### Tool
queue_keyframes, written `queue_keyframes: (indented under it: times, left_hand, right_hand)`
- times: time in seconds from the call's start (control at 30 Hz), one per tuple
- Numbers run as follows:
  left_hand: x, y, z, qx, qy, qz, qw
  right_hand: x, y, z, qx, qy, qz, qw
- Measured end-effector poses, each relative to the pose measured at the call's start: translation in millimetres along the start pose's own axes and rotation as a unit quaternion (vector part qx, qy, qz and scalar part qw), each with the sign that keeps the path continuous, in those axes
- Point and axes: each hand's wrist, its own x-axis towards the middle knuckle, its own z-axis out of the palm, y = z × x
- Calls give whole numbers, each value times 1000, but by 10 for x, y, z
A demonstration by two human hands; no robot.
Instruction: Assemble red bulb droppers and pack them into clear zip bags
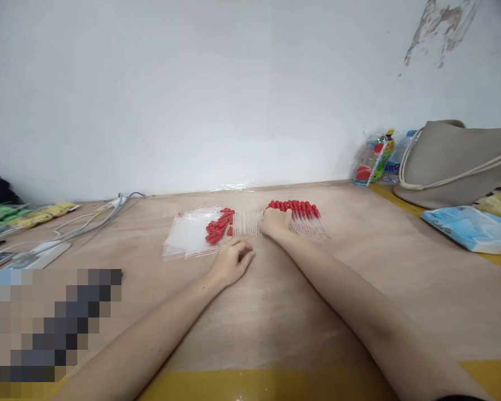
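Two groups of clear droppers with red rubber bulbs lie on the wooden table [275, 312]. The smaller group [220, 225] rests partly on a stack of clear zip bags [186, 236]. The larger row [303, 217] fans out to the right. My right hand [274, 221] reaches onto the left end of the larger row, fingers curled down among the droppers. My left hand [232, 260] rests on the table just below the zip bags, fingers curled loosely inward; what they hold, if anything, is hidden.
A beige bag [455, 161] and drink bottles [376, 159] stand at the back right, with a blue packet [471, 227] in front. Grey cables [96, 220], a power strip and green and yellow packets [20, 214] lie at the left. A white wall rises behind.
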Motion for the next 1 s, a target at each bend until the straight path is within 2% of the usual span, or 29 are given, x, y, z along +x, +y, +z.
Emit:
queue_keyframes:
  times: [0.1, 0.2, 0.4, 0.53, 0.63, 0.7, 0.8, 0.9, 1.0]
  left_hand:
    - [45, -157, -45, 152, 85, -62, 983]
    - [102, -330, -82, 235, 116, -108, 959]
    - [153, -435, -58, 252, 109, -139, 951]
    - [133, -349, -69, 238, 145, -149, 949]
    - [82, -228, -91, 201, 167, -113, 959]
    - [33, -142, -101, 166, 153, -79, 971]
    - [-34, -50, -112, 119, 102, -43, 987]
    - [-71, -24, -127, 89, 56, -40, 994]
    - [-78, -34, -134, 73, 43, -50, 995]
  right_hand:
    - [16, -8, -21, 6, -16, 13, 1000]
    - [16, 4, -53, 14, -38, 23, 999]
    - [4, -9, -91, 15, -56, 34, 998]
    - [-4, -27, -104, 14, -63, 32, 997]
    - [-15, -26, -106, 13, -63, 32, 997]
    - [-30, -18, -109, 12, -61, 29, 998]
    - [-74, 0, -137, 12, -59, 14, 998]
    - [-166, 35, -222, 12, -62, -15, 998]
    - [-329, 140, -358, 7, -65, -54, 996]
